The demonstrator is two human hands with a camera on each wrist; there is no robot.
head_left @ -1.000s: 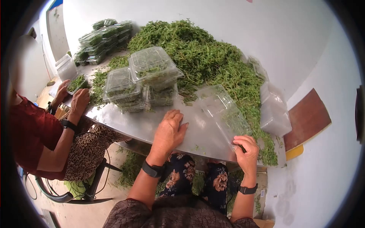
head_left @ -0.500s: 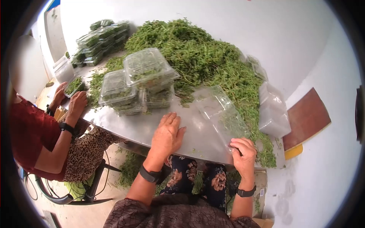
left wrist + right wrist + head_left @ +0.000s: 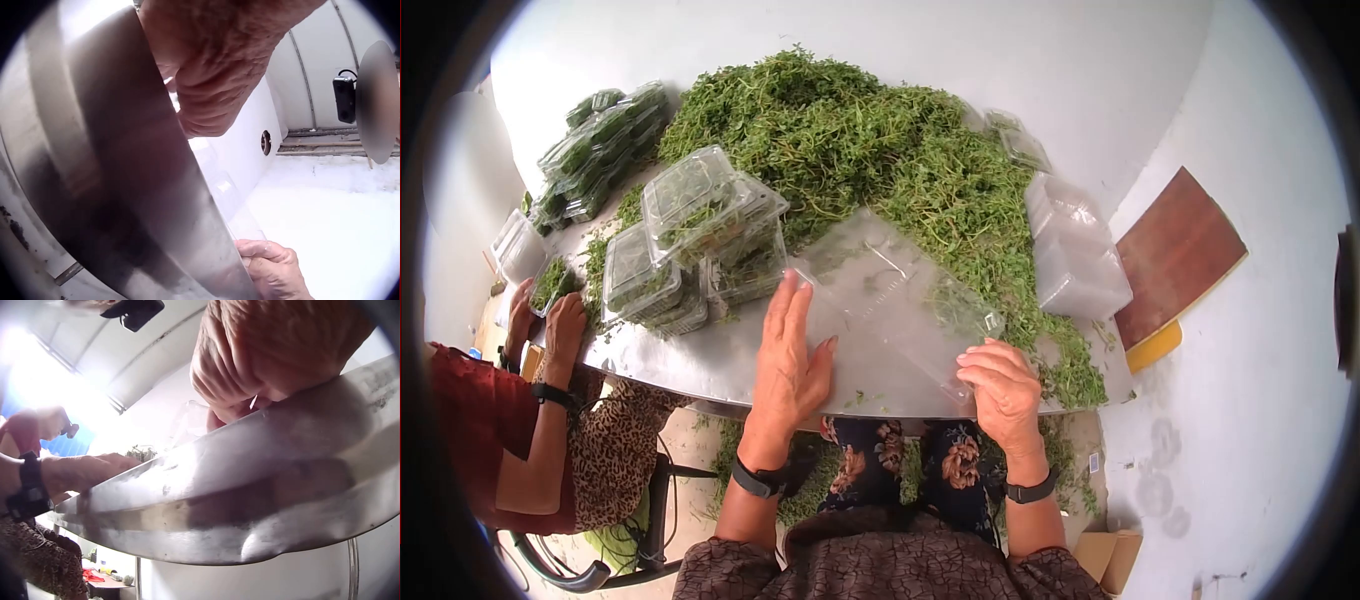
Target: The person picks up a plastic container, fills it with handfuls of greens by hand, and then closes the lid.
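An opened clear plastic clamshell box [image 3: 878, 285] lies flat on the metal table [image 3: 740, 372], its far side against the heap of green leafy stems [image 3: 830, 140]. My right hand [image 3: 1003, 388] pinches its near right corner, with the fingers curled. At the box's left edge my left hand [image 3: 785, 360] has its fingers straight, fingertips at the rim. Beyond that hand stand stacked clamshells [image 3: 640, 275] filled with greens. In the left wrist view the table rim hides most of the box.
Nested unused clear boxes [image 3: 1080, 255] stand at the right, beside a brown board [image 3: 1185, 255] leaning on the wall. More filled boxes [image 3: 595, 150] are piled at the far left. Another person's hands [image 3: 560, 325] work on a small filled box [image 3: 552, 285] there.
The head view has shifted, so the table appears further left. The opened box has turned and come leftward, with my right hand on its corner. My left hand's fingers have straightened towards its edge.
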